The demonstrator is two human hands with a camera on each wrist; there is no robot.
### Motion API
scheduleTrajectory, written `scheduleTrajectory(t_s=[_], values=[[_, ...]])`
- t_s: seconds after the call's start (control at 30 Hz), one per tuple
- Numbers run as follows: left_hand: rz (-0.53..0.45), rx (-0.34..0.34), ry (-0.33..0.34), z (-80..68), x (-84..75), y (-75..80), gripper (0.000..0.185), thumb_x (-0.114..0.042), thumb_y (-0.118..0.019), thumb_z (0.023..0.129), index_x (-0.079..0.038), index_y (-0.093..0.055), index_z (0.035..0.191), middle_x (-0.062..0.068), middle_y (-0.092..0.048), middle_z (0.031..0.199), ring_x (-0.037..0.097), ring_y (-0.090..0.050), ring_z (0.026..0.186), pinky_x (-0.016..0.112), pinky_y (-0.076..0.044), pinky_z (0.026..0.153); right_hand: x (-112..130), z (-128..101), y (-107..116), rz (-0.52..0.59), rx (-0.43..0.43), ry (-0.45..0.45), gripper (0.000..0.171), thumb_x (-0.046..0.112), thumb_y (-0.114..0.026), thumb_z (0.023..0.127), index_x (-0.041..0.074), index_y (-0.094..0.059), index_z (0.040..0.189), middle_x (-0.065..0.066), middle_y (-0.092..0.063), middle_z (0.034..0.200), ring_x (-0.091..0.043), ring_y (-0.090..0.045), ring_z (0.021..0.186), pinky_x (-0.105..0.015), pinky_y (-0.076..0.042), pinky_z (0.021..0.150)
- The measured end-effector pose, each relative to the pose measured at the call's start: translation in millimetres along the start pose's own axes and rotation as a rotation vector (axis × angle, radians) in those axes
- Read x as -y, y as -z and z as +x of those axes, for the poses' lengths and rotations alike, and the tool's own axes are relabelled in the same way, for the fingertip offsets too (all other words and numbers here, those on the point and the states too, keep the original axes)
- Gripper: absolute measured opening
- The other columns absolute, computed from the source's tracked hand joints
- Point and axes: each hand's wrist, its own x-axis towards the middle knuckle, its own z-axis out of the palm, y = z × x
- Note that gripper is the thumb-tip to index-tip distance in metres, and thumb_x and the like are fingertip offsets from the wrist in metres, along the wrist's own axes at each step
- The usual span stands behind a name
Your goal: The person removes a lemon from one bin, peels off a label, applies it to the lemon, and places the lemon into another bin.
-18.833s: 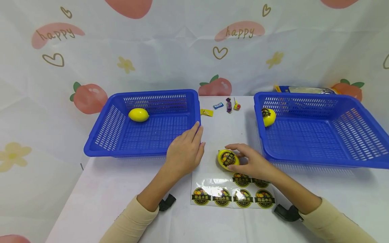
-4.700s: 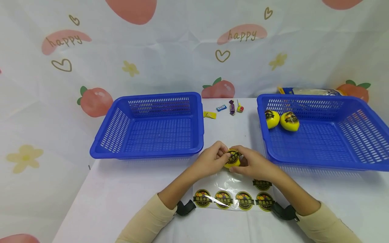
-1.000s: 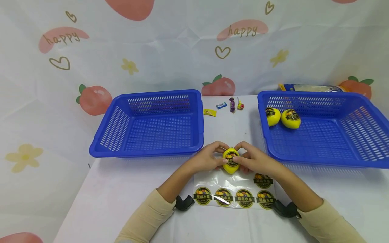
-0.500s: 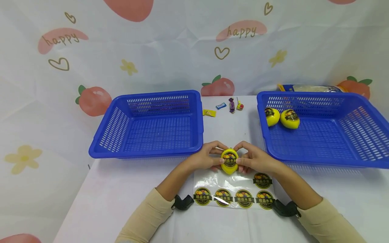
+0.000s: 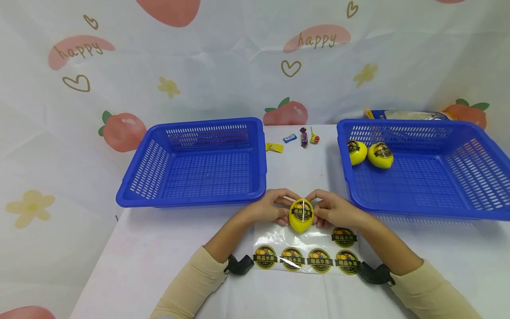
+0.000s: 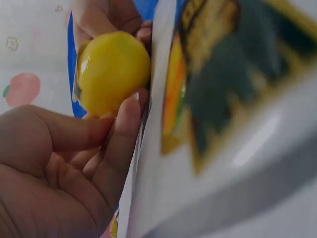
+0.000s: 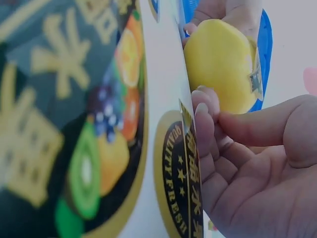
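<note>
A yellow lemon [image 5: 301, 216] with a round dark sticker on its top is held between both hands just above the sticker sheet [image 5: 307, 252]. My left hand [image 5: 271, 209] grips its left side and my right hand [image 5: 332, 210] grips its right side, fingers curled round it. The left wrist view shows the lemon [image 6: 111, 72] against my left fingertips [image 6: 128, 106]. In the right wrist view the lemon [image 7: 223, 64] sits above my right fingers [image 7: 205, 111]. The sheet carries several round fruit stickers.
A blue basket [image 5: 159, 201] stands at the left. The blue basket [image 5: 422, 212] at the right holds two stickered lemons [image 5: 380, 155]. Small wrapped candies [image 5: 304, 137] lie between the baskets at the back. A packet [image 5: 406, 115] lies behind the right basket.
Both hands have turned and lowered the lemon slightly toward the sheet, and the sticker on it now faces more upward.
</note>
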Motion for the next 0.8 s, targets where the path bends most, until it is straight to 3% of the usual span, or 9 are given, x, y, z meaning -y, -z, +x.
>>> scheduleTrajectory(t_s=[0.13,0.27,0.4,0.43,0.53,0.7,0.8], values=[[0.061,-0.025,0.007,-2.6,-4.2,-3.1,0.049,0.019,-0.051,0.091,-0.001,-0.055,0.136,0.024,-0.064,0.122,0.019,-0.064,0.069,0.03,-0.059,0.064,2,1,-4,-0.107,-0.03,0.0,0.038,-0.01,-0.045,0.098,-0.006,-0.042,0.135,-0.016,-0.061,0.082,-0.024,-0.058,0.063,-0.032,-0.053,0.056],[0.168,-0.063,-0.018,-7.8,-11.4,-4.9,0.048,0.015,-0.052,0.094,-0.002,-0.05,0.139,0.026,-0.058,0.129,0.02,-0.065,0.073,0.03,-0.058,0.068,6,-1,-6,-0.245,-0.055,0.026,0.055,-0.008,-0.054,0.091,-0.001,-0.038,0.143,-0.025,-0.058,0.109,-0.022,-0.058,0.067,-0.032,-0.052,0.058],[0.368,-0.078,-0.073,-14.8,-17.8,-6.5,0.051,0.011,-0.057,0.093,-0.004,-0.049,0.141,0.025,-0.055,0.136,0.022,-0.065,0.078,0.028,-0.055,0.073,8,-4,-7,-0.361,-0.042,0.071,0.076,0.003,-0.071,0.084,0.005,-0.033,0.15,-0.031,-0.048,0.134,-0.02,-0.057,0.071,-0.031,-0.05,0.063],[0.425,-0.083,-0.088,-16.2,-18.6,-7.1,0.052,0.009,-0.058,0.093,-0.005,-0.049,0.142,0.023,-0.056,0.137,0.021,-0.066,0.084,0.026,-0.054,0.074,8,-4,-8,-0.369,-0.037,0.089,0.078,0.006,-0.074,0.084,0.005,-0.033,0.15,-0.03,-0.048,0.134,-0.02,-0.057,0.072,-0.031,-0.05,0.064],[0.564,-0.097,-0.113,-20.8,-23.0,-9.7,0.053,0.004,-0.061,0.093,-0.009,-0.049,0.143,0.017,-0.058,0.138,0.018,-0.063,0.079,0.026,-0.05,0.071,8,-4,-9,-0.366,-0.045,0.141,0.078,0.013,-0.081,0.083,0.003,-0.038,0.148,-0.024,-0.05,0.133,-0.021,-0.06,0.075,-0.032,-0.053,0.068],[0.681,-0.113,-0.108,-27.0,-31.7,-15.7,0.054,-0.003,-0.063,0.095,-0.011,-0.049,0.146,0.01,-0.067,0.121,0.013,-0.056,0.067,0.029,-0.051,0.076,10,-4,-11,-0.332,-0.086,0.192,0.063,0.016,-0.077,0.089,-0.002,-0.046,0.141,-0.017,-0.058,0.123,-0.021,-0.062,0.081,-0.032,-0.055,0.068],[0.765,-0.125,-0.115,-33.0,-38.1,-19.9,0.054,-0.005,-0.063,0.095,-0.01,-0.048,0.147,0.006,-0.066,0.118,0.012,-0.059,0.081,0.03,-0.05,0.083,11,-4,-11,-0.322,-0.111,0.187,0.057,0.017,-0.076,0.09,0.001,-0.051,0.138,-0.014,-0.062,0.119,-0.022,-0.064,0.086,-0.034,-0.056,0.068]])
